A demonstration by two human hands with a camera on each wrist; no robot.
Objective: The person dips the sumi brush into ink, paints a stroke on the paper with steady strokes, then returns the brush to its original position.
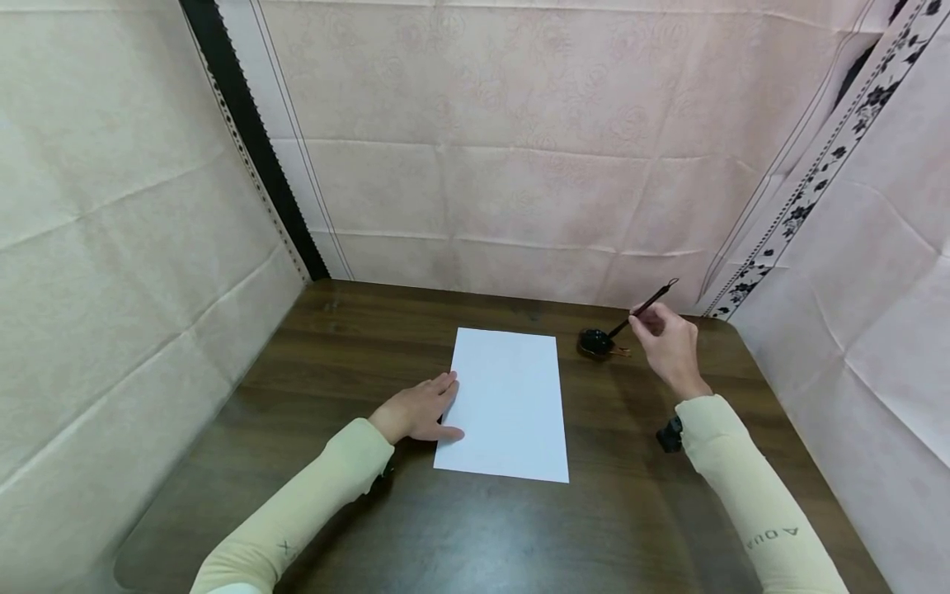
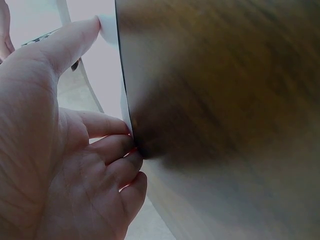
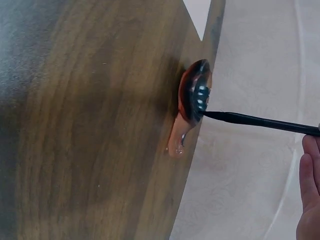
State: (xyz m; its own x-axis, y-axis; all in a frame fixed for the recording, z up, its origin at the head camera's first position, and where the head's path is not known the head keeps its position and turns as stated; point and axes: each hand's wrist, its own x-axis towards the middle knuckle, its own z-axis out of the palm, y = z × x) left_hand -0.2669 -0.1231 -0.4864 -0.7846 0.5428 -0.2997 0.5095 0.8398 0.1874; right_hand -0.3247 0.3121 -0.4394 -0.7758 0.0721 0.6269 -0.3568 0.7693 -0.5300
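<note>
At the dark dish (image 1: 594, 345), we judge the brush (image 3: 265, 122) light, its indistinct tip (image 3: 210, 115) probably soft; grip the shaft (image 1: 656, 295), where the right hand (image 1: 664, 340) pinches it. The left hand (image 1: 418, 410) rests spread on the paper (image 1: 512, 408).

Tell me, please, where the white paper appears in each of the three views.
Head: the white paper lies below and slightly right of centre.
Left wrist: the white paper is a bright strip, upper left.
Right wrist: only a corner of it shows, top edge, right of centre.
Shared landmark: the brown wooden table.
</note>
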